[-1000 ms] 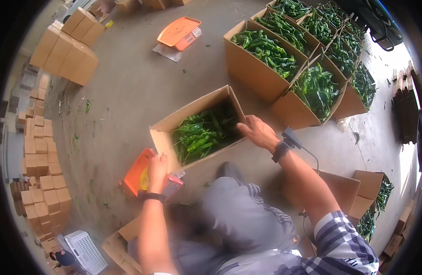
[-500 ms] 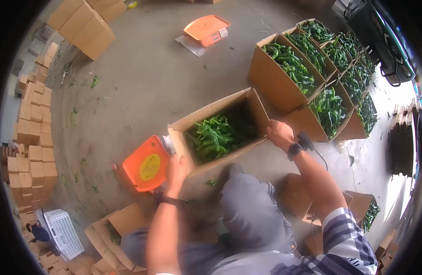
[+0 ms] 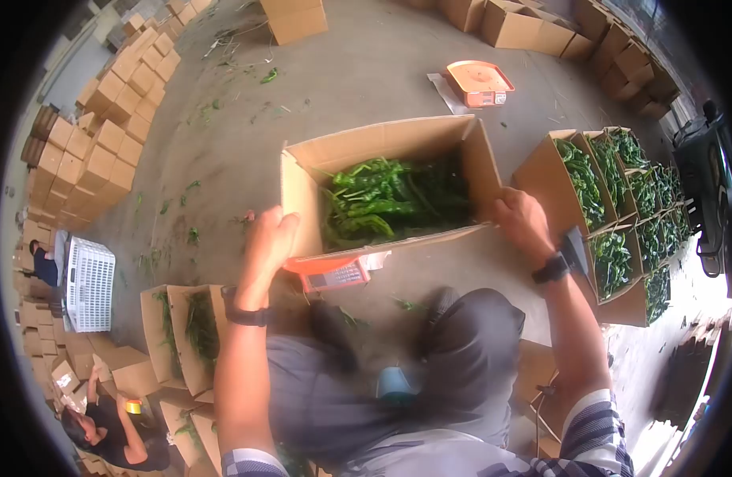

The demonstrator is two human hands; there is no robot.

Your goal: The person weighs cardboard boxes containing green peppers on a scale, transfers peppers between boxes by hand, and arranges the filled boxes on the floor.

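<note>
An open cardboard box (image 3: 374, 141), partly filled with long green peppers (image 3: 374, 199), is in front of me. My left hand (image 3: 269, 242) grips its left end, fingers closed on the cardboard. On the opposite end, my right hand (image 3: 525, 222) has its fingers closed at the near right corner. Under the box's near left side, an orange scale (image 3: 336, 275) shows only its front, with the rest hidden. I cannot tell whether the box touches the scale.
Pepper-filled boxes (image 3: 541, 171) stand together at the right. Another orange scale (image 3: 479, 86) lies farther back. More boxes (image 3: 154, 334) stand at lower left, near a person (image 3: 116, 433) holding yellow tape. A white crate (image 3: 89, 285) and stacked cartons (image 3: 108, 159) line the left side.
The box has moved left, from beside the orange scale to over it, and now sits straighter before me. Both hands keep hold. My view has turned, bringing a person into sight at lower left.
</note>
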